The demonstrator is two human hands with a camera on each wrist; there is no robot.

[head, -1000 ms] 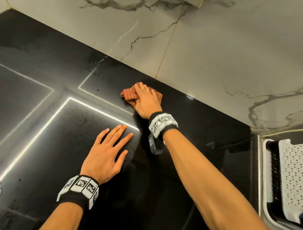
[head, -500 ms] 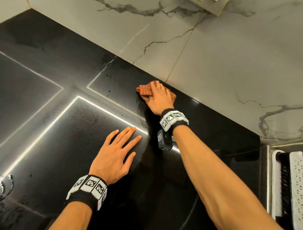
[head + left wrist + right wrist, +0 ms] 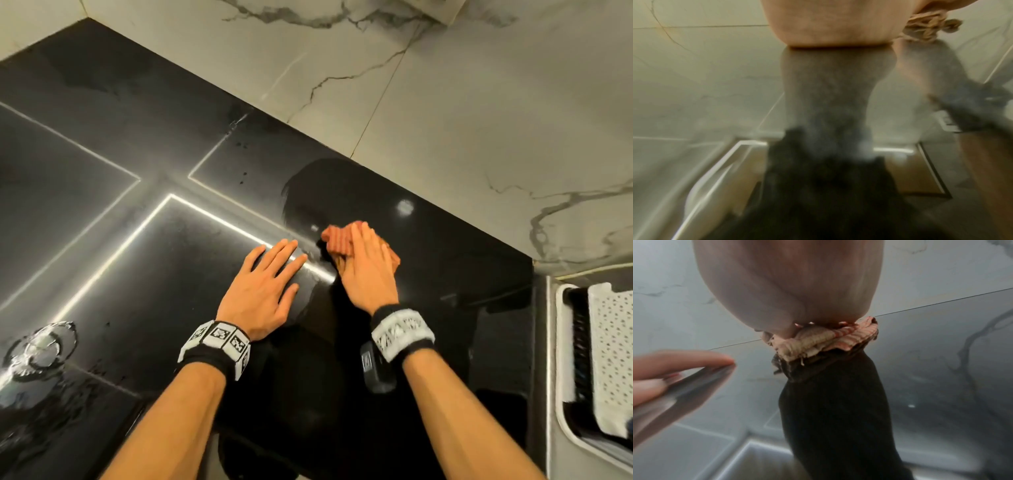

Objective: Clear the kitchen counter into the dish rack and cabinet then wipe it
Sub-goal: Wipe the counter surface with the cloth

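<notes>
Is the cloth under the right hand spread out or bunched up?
Bunched up: the cloth shows stacked folds under the right hand.

No readable text anywhere.
The wristbands (image 3: 215, 342) on both wrists carry only black-and-white square code markers, and the small label on the black wrist unit (image 3: 376, 368) is too blurred to read.

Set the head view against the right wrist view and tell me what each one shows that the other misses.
Only the head view shows the white perforated dish rack at the far right, the round metal ring at the left edge, and both wristbands. Only the right wrist view shows the folded layers at the cloth's edge beneath the palm. Both show the right hand pressing the ribbed orange cloth onto the glossy black counter, the left hand flat alongside, and the white marble wall.
</notes>
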